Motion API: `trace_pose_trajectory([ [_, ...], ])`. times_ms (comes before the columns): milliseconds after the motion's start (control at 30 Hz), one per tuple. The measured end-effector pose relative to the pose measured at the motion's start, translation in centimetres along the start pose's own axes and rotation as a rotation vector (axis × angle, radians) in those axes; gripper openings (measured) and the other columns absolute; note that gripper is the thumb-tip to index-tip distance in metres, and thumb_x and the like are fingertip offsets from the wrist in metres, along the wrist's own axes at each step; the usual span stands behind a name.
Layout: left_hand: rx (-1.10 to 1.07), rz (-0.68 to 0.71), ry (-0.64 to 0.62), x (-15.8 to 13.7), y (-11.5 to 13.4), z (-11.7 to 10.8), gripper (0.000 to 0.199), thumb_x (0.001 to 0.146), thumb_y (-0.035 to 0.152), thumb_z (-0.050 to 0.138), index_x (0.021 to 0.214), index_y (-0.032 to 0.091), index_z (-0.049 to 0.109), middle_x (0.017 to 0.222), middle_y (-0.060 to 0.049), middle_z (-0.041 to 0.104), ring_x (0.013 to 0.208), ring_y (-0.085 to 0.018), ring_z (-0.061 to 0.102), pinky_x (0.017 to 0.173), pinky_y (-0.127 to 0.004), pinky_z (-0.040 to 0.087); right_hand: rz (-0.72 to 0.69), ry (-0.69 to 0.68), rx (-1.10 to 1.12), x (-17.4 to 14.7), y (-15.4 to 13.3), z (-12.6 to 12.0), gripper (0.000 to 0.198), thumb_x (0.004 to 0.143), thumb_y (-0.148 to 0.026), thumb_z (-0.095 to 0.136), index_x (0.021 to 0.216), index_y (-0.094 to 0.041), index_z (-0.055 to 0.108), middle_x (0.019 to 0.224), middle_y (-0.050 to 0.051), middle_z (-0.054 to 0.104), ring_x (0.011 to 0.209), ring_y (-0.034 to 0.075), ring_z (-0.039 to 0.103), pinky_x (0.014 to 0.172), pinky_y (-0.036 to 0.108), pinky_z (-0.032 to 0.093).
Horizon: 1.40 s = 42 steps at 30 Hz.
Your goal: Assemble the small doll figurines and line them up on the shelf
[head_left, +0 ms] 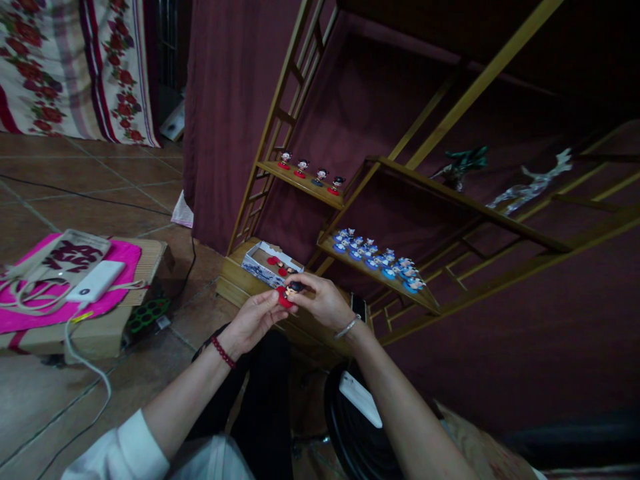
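Note:
Both hands hold one small figurine with dark hair and a round red base. My left hand pinches the red base from the left, while my right hand grips the figurine's head and upper part from the right. Just beyond the hands, an open blue-and-white box sits on the low wooden shelf, with several red-based figurines lying inside. On the small shelf above stand several similar figurines, mostly on red bases.
Several blue-and-white figurines crowd a middle shelf of the wooden rack. A white phone-like object lies on a black round stool. At left, a cardboard box carries a pink cloth, a bag and a white power bank.

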State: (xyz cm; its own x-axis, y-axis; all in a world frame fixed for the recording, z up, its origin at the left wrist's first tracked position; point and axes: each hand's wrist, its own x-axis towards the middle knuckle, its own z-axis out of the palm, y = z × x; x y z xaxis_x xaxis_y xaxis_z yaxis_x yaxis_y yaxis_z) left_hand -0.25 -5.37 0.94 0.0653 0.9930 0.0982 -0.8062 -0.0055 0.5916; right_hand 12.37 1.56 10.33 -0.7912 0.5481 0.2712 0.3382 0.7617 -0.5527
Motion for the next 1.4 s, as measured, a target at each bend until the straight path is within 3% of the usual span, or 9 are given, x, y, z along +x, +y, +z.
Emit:
trace_pose_trajectory([
  [200,-0.003,-0.028,-0.004,-0.05,-0.02,-0.18,0.026,0.077,0.033,0.060,0.089,0.011,0.065,0.085,-0.007,0.068,0.076,-0.014,0.064,0.068,-0.022,0.045,-0.039,-0.024,-0.035,0.10,-0.25,-0.17,0.020,0.076,-0.025,0.058,0.095,-0.019,0.062,0.091,0.003,0.064,0.083,0.015,0.058,0.076,0.027,0.044],
  [733,0.005,0.021,-0.009,-0.26,0.22,0.22,0.022,0.077,0.031,0.060,0.085,0.011,0.065,0.082,-0.006,0.066,0.076,-0.013,0.062,0.073,-0.023,0.045,0.036,0.017,-0.023,-0.06,-0.44,0.27,0.022,0.074,-0.026,0.060,0.094,-0.018,0.063,0.089,0.004,0.065,0.080,0.015,0.058,0.074,0.027,0.045],
  [1400,0.041,0.108,0.084,-0.08,-0.02,0.46,0.029,0.069,0.020,0.068,0.097,0.016,0.063,0.097,-0.005,0.063,0.084,-0.012,0.058,0.078,-0.025,0.045,0.102,0.063,-0.054,-0.25,-0.28,0.56,0.019,0.074,-0.026,0.057,0.089,-0.018,0.064,0.080,0.002,0.065,0.068,0.013,0.056,0.063,0.023,0.043],
])
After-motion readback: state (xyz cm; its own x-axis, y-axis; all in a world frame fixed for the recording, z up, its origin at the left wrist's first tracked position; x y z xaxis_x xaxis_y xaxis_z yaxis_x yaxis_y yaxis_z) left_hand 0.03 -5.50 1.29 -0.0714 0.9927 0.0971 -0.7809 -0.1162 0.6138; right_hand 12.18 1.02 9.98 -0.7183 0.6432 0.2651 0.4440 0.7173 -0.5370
